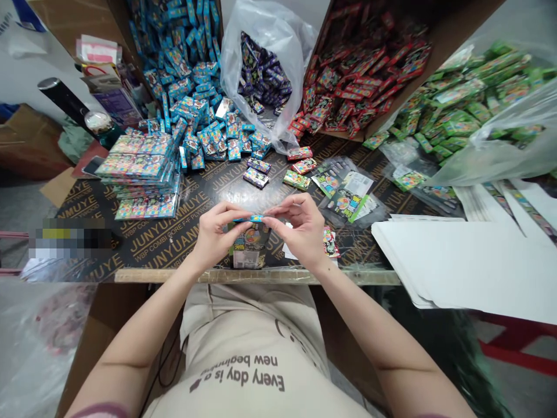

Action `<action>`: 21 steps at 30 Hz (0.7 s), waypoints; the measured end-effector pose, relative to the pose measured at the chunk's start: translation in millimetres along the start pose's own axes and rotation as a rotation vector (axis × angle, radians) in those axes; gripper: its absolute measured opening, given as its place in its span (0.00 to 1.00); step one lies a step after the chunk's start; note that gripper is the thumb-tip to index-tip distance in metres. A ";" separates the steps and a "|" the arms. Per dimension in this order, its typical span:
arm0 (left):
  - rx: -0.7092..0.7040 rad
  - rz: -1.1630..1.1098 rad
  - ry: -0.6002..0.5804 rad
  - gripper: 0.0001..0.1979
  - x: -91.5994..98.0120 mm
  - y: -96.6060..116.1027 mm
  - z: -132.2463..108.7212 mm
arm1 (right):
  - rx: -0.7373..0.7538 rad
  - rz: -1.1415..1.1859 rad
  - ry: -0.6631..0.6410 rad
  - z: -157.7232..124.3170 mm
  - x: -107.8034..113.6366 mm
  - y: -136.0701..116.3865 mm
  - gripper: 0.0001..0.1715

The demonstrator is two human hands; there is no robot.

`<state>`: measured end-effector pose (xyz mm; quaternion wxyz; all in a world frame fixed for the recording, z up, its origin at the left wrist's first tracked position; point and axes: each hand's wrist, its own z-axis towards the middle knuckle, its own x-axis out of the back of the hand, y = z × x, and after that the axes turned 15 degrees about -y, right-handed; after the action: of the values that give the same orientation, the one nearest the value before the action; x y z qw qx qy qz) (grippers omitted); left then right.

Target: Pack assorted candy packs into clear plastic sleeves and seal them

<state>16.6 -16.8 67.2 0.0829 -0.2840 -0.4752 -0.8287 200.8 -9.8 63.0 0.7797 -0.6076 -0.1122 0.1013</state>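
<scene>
Over the near edge of the table, my left hand (220,235) and my right hand (303,235) pinch a small blue packet (256,219) between thumbs and fingers, one hand at each end. Directly below it lies a clear printed bag (249,255), partly covered by my fingers. Just beyond my hands are two purple packets (256,172), two red packets (303,161) and a green packet (296,179). Printed plastic bags (348,191) lie to the right of them. Some printed cards (331,242) show partly behind my right wrist.
A stack of filled packs (143,168) stands at the left. Along the back are blue packets (195,110) spilling from a box, a clear bag of purple packets (265,75), a box of red packets (352,81) and green packets (461,116). White sheets (470,261) overhang the right edge.
</scene>
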 end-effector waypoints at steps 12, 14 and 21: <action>-0.236 0.265 -0.024 0.06 0.5 -4.8 -3.5 | 0.296 -0.342 -0.006 -16.1 -1.2 20.9 0.12; -0.243 0.329 -0.038 0.06 1.5 -7.0 -6.3 | 0.350 -0.382 -0.089 -22.4 -0.3 25.0 0.11; -0.182 0.356 -0.089 0.08 4.1 -8.0 -11.7 | 0.210 -0.453 0.067 -0.8 14.4 -6.7 0.09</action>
<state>5.4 -21.8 58.9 0.1809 -0.4060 -0.3439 -0.8272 214.9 -7.9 70.0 0.8446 -0.4858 -0.2085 -0.0850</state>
